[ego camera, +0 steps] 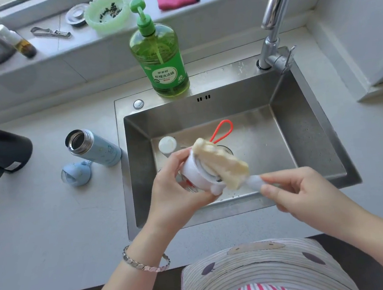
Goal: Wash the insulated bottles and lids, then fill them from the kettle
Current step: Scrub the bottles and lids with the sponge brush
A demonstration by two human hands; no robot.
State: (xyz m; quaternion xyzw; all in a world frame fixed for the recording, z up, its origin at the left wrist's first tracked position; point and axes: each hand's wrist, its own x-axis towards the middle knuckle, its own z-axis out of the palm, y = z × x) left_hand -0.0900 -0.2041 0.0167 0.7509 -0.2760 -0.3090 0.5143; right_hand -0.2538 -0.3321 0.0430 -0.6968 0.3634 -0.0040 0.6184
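**Scrubbing the white lid over the sink**

The person is holding a white bottle lid (194, 172) above the middle of the sink (311, 99), so that suds and drips are falling into the basin and not onto the counter. The left hand (178, 181) is wrapping its fingers round the lid's outer wall and tilting the inner face toward the right, which is giving the cleaning tool open access. The right hand (302, 192) is pinching the pale handle of a sponge brush (220, 163) between thumb and fingers, and the yellowish sponge head is lying flat across the lid's inner face, pressing on it.

A small white round piece (167, 144) is lying on the floor of the sink at its left, with a red loop (222, 129) showing behind the sponge; what the loop belongs to is unclear.

Just left of the sink, a light blue insulated bottle (96, 150) is sitting uncapped on the counter, with its blue lid (76, 174) beside it, probably set there to wait their turn. Farther left of the sink, the black kettle (0, 153) is waiting for the filling step. A green dish soap bottle (160, 60) is standing on the sink's back edge, within easy reach, and the faucet (271, 18) is rising from the sink's back right corner. Washing is still under way, I judge; no filling has begun.
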